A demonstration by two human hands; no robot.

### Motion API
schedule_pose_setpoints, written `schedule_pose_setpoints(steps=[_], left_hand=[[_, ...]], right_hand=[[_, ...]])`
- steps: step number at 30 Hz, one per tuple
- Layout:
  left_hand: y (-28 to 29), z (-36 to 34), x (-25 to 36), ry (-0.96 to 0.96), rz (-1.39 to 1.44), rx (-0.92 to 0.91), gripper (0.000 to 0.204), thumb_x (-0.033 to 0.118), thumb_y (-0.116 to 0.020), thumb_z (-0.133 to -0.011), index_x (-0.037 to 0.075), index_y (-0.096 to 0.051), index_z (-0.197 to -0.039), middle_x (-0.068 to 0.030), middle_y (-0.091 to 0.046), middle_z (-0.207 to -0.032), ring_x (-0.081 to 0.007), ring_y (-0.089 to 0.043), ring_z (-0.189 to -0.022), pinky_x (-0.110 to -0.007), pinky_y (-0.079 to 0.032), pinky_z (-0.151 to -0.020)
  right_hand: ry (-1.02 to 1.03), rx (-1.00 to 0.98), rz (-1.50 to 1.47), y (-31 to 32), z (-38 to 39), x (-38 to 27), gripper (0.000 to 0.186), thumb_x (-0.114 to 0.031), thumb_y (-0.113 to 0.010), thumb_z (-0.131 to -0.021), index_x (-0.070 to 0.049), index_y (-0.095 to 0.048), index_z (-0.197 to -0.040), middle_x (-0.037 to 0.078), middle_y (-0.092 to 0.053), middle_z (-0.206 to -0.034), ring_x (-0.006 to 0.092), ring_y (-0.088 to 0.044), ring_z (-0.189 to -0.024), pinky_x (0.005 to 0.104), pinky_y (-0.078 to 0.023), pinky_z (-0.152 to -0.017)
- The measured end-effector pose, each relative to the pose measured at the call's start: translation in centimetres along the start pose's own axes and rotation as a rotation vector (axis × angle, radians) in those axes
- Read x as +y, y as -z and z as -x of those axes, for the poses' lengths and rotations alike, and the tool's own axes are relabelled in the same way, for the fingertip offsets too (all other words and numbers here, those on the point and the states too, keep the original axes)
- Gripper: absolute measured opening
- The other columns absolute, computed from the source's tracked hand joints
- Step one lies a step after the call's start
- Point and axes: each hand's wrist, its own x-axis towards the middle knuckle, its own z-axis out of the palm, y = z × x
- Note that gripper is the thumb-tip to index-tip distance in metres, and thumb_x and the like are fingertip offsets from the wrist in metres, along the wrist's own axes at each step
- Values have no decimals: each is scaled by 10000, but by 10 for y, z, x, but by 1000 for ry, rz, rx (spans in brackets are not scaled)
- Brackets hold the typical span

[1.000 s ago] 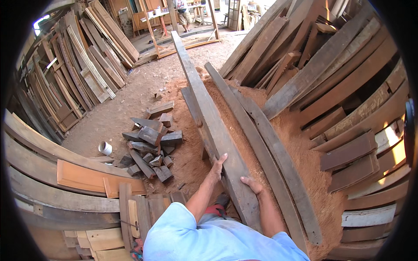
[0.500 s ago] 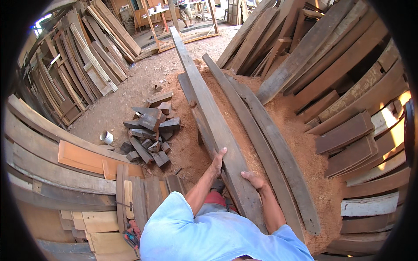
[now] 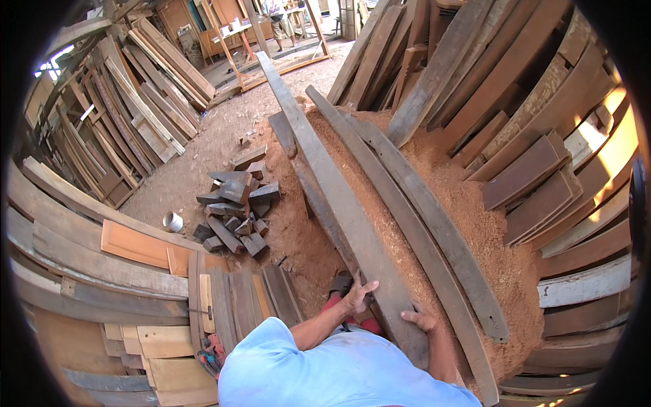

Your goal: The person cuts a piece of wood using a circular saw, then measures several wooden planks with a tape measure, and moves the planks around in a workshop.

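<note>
A long, thick grey-brown wooden plank (image 3: 339,197) runs from close to my body toward the far end of the yard. My left hand (image 3: 358,296) grips its left edge near the close end, thumb laid over the top face and the other fingers partly hidden. On the opposite edge, slightly nearer to me, my right hand (image 3: 422,320) holds the same plank with its thumb on top. Beneath and left of it lies another dark timber (image 3: 313,191). Two more long planks, an inner one (image 3: 400,210) and an outer one (image 3: 434,218), lie just to the right.
Reddish sawdust (image 3: 468,230) covers the ground. A heap of short wood offcuts (image 3: 237,197) and a white bucket (image 3: 173,222) are at the left. Boards (image 3: 146,285) are stacked at the left, others (image 3: 515,102) lean at the right. A person (image 3: 283,27) stands far back.
Both my hands have moved nearer to my body along the plank, still holding its edges. The whole view has shifted slightly.
</note>
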Motion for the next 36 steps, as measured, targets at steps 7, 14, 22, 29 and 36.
schedule_pose_setpoints(steps=[7,14,22,29,36], left_hand=[[62,12,-3,200,106,-148,742,235,-759,-879,134,-365,-1500,-69,-544,-1414,-269,-477,-1359,-504,-375,-1146],[23,-4,0,66,-76,223,804,511,-660,-932,42,-361,-1513,-132,-460,-1518,-317,-444,-1383,-514,-357,-1157],[32,-34,-30,194,126,181,635,405,-683,-927,52,-467,-1408,-118,-590,-1321,-289,-562,-1229,-472,-442,-1083],[42,-53,-45,227,-70,163,820,621,-611,-906,31,-430,-1446,-168,-562,-1375,-324,-552,-1250,-502,-429,-1076],[69,-46,55,861,-828,-4,804,711,-411,-969,-31,-614,-1204,-167,-691,-954,-253,-674,-796,-408,-562,-770]], right_hand=[[-16,255,438,-40,-6,22,1215,-380,-933,-598,5,-297,-1559,278,-393,-1540,364,-399,-1428,396,-304,-1192],[-263,475,842,-94,18,-35,1327,-409,-928,-587,-178,-127,-1619,350,-299,-1512,541,-334,-1392,592,-292,-1162],[-213,701,1107,-103,10,-24,1228,-353,-864,-590,-212,-193,-1609,313,-393,-1360,499,-424,-1246,625,-315,-1084],[-171,678,1148,-79,-1,1,1279,-355,-899,-565,-226,-176,-1613,280,-358,-1419,485,-388,-1291,624,-325,-1076],[-218,679,1123,-75,-14,6,1278,-385,-903,-597,-246,-147,-1619,281,-350,-1456,477,-383,-1323,614,-324,-1082]])
